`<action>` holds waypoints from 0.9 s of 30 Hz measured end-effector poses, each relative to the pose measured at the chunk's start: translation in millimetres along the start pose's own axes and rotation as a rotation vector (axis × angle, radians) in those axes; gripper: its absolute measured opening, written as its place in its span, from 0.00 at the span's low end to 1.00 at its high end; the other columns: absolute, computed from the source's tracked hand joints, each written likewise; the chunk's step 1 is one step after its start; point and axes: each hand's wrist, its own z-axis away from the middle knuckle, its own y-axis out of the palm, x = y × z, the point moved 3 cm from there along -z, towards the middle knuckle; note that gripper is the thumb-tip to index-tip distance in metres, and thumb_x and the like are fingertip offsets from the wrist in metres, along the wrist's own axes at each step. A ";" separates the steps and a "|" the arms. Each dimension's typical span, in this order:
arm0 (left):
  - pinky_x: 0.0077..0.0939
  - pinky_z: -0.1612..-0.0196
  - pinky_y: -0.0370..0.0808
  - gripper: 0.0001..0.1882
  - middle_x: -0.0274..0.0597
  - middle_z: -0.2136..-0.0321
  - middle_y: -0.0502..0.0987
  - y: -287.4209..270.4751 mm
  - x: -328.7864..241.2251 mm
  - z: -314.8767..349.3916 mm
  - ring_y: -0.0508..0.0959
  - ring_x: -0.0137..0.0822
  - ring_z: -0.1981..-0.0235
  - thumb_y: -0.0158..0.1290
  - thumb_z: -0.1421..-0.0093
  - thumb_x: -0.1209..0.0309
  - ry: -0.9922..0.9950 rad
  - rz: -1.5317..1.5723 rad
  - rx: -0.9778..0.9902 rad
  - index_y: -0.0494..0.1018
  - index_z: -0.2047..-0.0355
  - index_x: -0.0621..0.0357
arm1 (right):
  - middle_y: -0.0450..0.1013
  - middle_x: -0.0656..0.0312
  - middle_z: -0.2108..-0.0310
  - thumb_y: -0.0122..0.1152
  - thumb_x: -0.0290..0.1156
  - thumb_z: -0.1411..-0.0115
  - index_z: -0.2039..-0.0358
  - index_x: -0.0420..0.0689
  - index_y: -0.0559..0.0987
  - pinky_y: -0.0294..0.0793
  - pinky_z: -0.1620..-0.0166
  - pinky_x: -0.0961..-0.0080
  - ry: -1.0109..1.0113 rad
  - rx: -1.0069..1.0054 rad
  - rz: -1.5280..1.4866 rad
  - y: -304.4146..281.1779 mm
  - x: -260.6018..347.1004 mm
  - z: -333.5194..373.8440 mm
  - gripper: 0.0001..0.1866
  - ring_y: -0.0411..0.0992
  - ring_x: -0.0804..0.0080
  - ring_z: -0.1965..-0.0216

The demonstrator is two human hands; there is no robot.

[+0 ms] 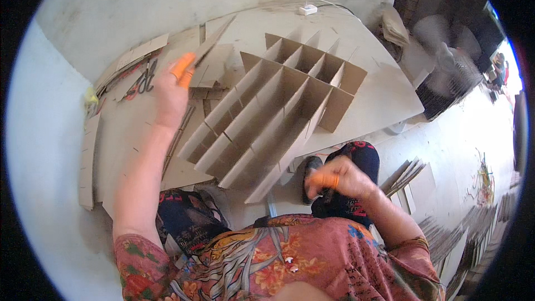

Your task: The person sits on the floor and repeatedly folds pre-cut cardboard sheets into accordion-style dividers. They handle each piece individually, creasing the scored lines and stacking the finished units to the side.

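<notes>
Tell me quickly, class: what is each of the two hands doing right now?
Left hand: raised over the board, fingers on a cardboard strip; full grip cannot be told.
Right hand: curled shut near the lap; what it holds cannot be told.

Scissors (146, 81), white adapter (307, 9), fan (446, 72)

Grey worktop (384, 92) carries a cardboard divider grid (278, 106), loose cardboard strips (89, 161), scissors (142, 82), a white block (307, 9)

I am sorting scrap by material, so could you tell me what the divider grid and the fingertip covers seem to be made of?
Divider grid: brown cardboard, matte, with thin raw edges where the strips interlock. Fingertip covers: probably rubber, smooth and bright orange, on the left hand; too blurred to be certain.
</notes>
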 end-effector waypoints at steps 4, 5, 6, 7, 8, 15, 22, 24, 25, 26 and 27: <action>0.28 0.49 0.73 0.20 0.44 0.56 0.79 -1.0 -89.9 43.5 0.79 0.38 0.55 0.52 0.45 0.84 0.267 0.150 0.069 0.75 0.51 0.61 | 0.77 0.53 0.59 0.54 0.42 0.35 0.44 0.33 0.69 0.78 0.60 0.73 -0.168 -0.342 -0.166 -14.6 70.1 -19.4 0.27 0.77 0.70 0.60; 0.30 0.49 0.73 0.21 0.45 0.54 0.78 0.6 -107.8 54.9 0.79 0.41 0.55 0.51 0.45 0.85 0.384 0.221 0.103 0.74 0.50 0.62 | 0.77 0.53 0.58 0.54 0.42 0.35 0.44 0.33 0.67 0.78 0.60 0.72 -0.216 -0.384 -0.304 -12.6 80.1 -26.4 0.27 0.77 0.69 0.58; 0.32 0.50 0.75 0.21 0.48 0.53 0.77 0.1 -128.0 63.5 0.78 0.44 0.54 0.54 0.48 0.84 0.378 0.277 0.198 0.75 0.52 0.63 | 0.77 0.54 0.59 0.54 0.41 0.34 0.45 0.34 0.68 0.79 0.60 0.72 -0.224 -0.433 -0.450 -12.4 86.4 -34.1 0.26 0.77 0.69 0.59; 0.34 0.52 0.77 0.20 0.50 0.52 0.76 -2.2 -142.6 70.5 0.78 0.48 0.53 0.56 0.50 0.84 0.369 0.328 0.289 0.76 0.54 0.64 | 0.77 0.55 0.60 0.54 0.40 0.34 0.46 0.34 0.69 0.79 0.61 0.72 -0.231 -0.475 -0.595 -9.3 91.1 -39.9 0.24 0.77 0.68 0.59; 0.34 0.51 0.76 0.20 0.49 0.51 0.75 -1.4 -146.7 75.0 0.77 0.48 0.52 0.57 0.50 0.83 0.426 0.297 0.319 0.75 0.53 0.64 | 0.77 0.56 0.60 0.54 0.38 0.35 0.51 0.37 0.73 0.79 0.61 0.71 -0.286 -0.584 -0.629 -5.6 94.6 -40.4 0.19 0.77 0.69 0.61; 0.36 0.44 0.69 0.17 0.48 0.48 0.73 -30.8 -110.5 113.9 0.73 0.47 0.47 0.56 0.43 0.75 0.246 0.054 0.080 0.74 0.51 0.63 | 0.77 0.63 0.64 0.48 0.23 0.36 0.56 0.41 0.79 0.74 0.65 0.79 -0.498 -0.872 -0.210 -49.4 90.7 -11.3 0.13 0.74 0.78 0.68; 0.26 0.52 0.73 0.13 0.46 0.53 0.76 -85.9 -22.6 208.2 0.76 0.32 0.56 0.48 0.34 0.74 -0.472 0.140 -0.278 0.74 0.52 0.67 | 0.78 0.65 0.64 0.55 0.26 0.36 0.57 0.42 0.80 0.72 0.67 0.80 -0.544 -0.779 -0.212 -36.6 97.4 -1.7 0.09 0.74 0.79 0.67; 0.23 0.56 0.74 0.13 0.45 0.56 0.77 -91.3 -35.4 205.9 0.77 0.29 0.60 0.48 0.34 0.73 -0.582 0.334 -0.249 0.75 0.53 0.66 | 0.78 0.65 0.64 0.54 0.26 0.36 0.57 0.42 0.80 0.72 0.69 0.81 -0.516 -0.761 -0.381 -26.8 94.1 -8.9 0.09 0.74 0.79 0.69; 0.21 0.59 0.75 0.13 0.45 0.57 0.78 -92.7 -51.0 193.3 0.77 0.28 0.62 0.48 0.34 0.72 -0.603 0.459 -0.230 0.75 0.53 0.66 | 0.78 0.65 0.65 0.54 0.26 0.36 0.57 0.42 0.80 0.71 0.70 0.81 -0.497 -0.745 -0.468 -18.2 91.5 -14.6 0.09 0.74 0.78 0.69; 0.20 0.61 0.76 0.13 0.46 0.58 0.79 -92.9 -66.2 179.5 0.77 0.27 0.64 0.49 0.34 0.71 -0.620 0.582 -0.209 0.75 0.53 0.65 | 0.78 0.65 0.65 0.53 0.25 0.36 0.58 0.42 0.79 0.70 0.71 0.81 -0.491 -0.730 -0.521 -5.7 89.7 -20.6 0.09 0.74 0.79 0.71; 0.19 0.64 0.77 0.16 0.47 0.61 0.79 -88.9 -78.3 167.3 0.78 0.28 0.66 0.50 0.34 0.68 -0.644 0.711 -0.161 0.74 0.51 0.65 | 0.78 0.65 0.66 0.53 0.25 0.36 0.58 0.43 0.79 0.69 0.73 0.82 -0.485 -0.718 -0.573 6.5 88.1 -25.9 0.09 0.73 0.79 0.72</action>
